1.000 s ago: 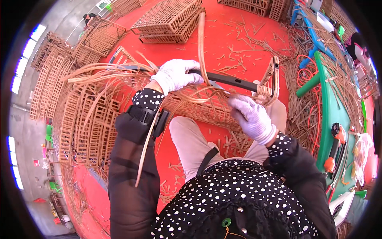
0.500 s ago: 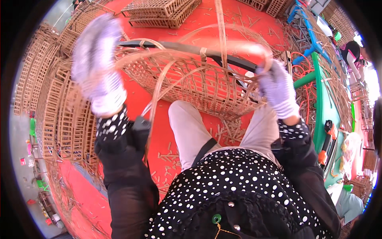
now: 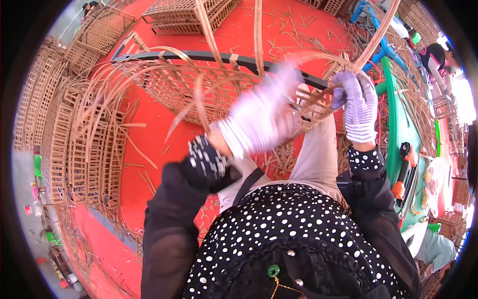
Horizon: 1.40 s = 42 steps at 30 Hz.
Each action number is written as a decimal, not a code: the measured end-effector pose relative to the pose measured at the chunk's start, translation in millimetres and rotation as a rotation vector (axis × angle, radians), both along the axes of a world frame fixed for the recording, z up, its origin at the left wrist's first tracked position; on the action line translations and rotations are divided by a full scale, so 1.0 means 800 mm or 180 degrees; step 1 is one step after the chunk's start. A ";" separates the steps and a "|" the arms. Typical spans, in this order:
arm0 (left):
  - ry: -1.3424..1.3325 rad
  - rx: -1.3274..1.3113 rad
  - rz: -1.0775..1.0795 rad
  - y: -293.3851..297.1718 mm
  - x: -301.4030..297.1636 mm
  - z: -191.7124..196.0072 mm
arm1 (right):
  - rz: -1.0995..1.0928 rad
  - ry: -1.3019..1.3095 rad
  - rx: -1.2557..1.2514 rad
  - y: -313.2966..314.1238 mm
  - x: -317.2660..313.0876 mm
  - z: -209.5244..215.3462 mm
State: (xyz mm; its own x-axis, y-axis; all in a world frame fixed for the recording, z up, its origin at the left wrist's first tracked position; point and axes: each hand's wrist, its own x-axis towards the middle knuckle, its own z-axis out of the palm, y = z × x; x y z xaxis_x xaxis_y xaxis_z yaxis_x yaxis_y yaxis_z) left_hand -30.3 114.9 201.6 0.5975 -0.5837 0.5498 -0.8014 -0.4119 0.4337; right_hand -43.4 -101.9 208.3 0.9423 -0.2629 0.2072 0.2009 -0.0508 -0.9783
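A partly woven brown basket [image 3: 186, 92] with loose strips leans across my knees. A dark frame bar [image 3: 204, 57] runs along its upper edge. At the basket's right end my right hand [image 3: 357, 104], in a white and purple glove, has its fingers closed on a flat brown strip [image 3: 321, 96]. My left hand [image 3: 264, 117], gloved alike, reaches across the middle of the basket toward that end. Motion smears its fingers, so whether it holds anything cannot be told. Long strips [image 3: 376, 42] stand up from the edge, and others curl out on the left.
Finished-looking lattice baskets [image 3: 79, 144] are stacked at the left, with more baskets [image 3: 189, 17] at the back. Strip offcuts [image 3: 279, 162] litter the red floor. On the right stand a green bench [image 3: 398, 124] and an orange and black tool [image 3: 406, 172]. Another person [image 3: 435, 62] sits beyond.
My left hand has swung from the far left to the middle, near the right hand. The right hand has shifted slightly right. The basket's long strips now stand or spread differently.
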 end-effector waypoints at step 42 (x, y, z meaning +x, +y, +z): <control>0.0096 0.2094 0.1247 -0.152 0.105 0.027 | 0.0474 -0.0062 0.1183 -0.069 0.065 0.062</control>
